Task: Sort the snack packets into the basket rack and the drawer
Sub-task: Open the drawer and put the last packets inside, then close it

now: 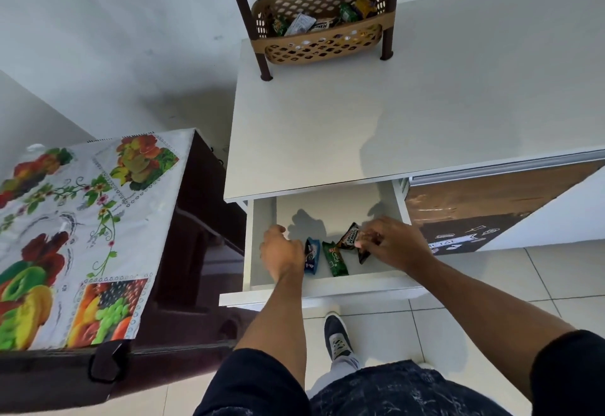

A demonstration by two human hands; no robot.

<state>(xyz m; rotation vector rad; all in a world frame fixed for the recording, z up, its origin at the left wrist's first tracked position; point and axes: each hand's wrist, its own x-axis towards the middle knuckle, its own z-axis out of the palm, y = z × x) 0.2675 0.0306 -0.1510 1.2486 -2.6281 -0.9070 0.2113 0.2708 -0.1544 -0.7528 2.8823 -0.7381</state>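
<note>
Four snack packets point(335, 258) in drawer point(327, 283), right hand point(394, 242) pinching one, left hand point(281, 252) loosely open, empty

I see bright, even daylight, soft on the white desk point(376, 121). My hands throw soft shadows up the floor of the drawer point(340, 206). Glare sits on the glossy fruit-print cloth point(98, 219). Straight edges bow toward the frame borders; the packets' print is slightly soft.

I see bare forearms, short dark sleeves point(248, 383), patterned dark blue shorts point(402, 389), perhaps denim, and a grey-black sneaker point(339, 338).
</note>
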